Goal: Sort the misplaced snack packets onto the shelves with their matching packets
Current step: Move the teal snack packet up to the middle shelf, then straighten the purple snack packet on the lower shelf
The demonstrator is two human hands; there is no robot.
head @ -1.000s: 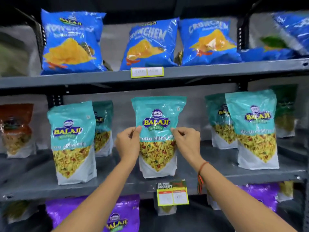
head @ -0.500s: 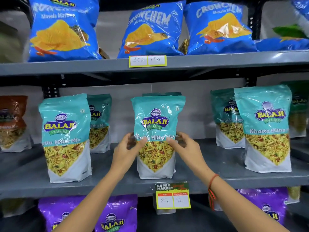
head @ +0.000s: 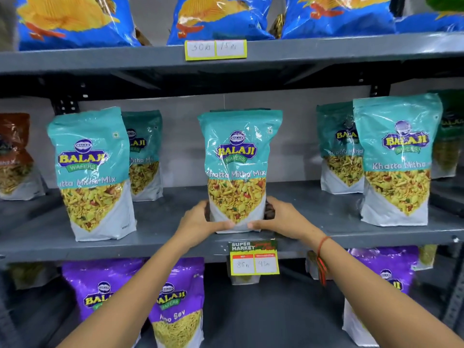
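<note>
A teal Khatta Mitha Mix packet [head: 237, 156] stands upright at the middle of the grey middle shelf [head: 160, 222]. My left hand [head: 200, 222] cups its lower left corner and my right hand [head: 281, 219] cups its lower right corner, thumbs across the white base. Matching teal packets stand to the left [head: 91, 169] and to the right [head: 395, 156] on the same shelf, each with another teal packet behind it.
Blue Crunchem chip bags [head: 221, 18] line the top shelf. Purple Aloo Sev packets [head: 175, 305] fill the bottom shelf. A brown packet [head: 15, 156] stands at the far left and a green one [head: 449, 136] at the far right. Price tags [head: 253, 258] hang on the shelf edges.
Both hands have slid down from the middle of the teal packet to its base. The packet now stands on the shelf, and the view has moved closer and lower.
</note>
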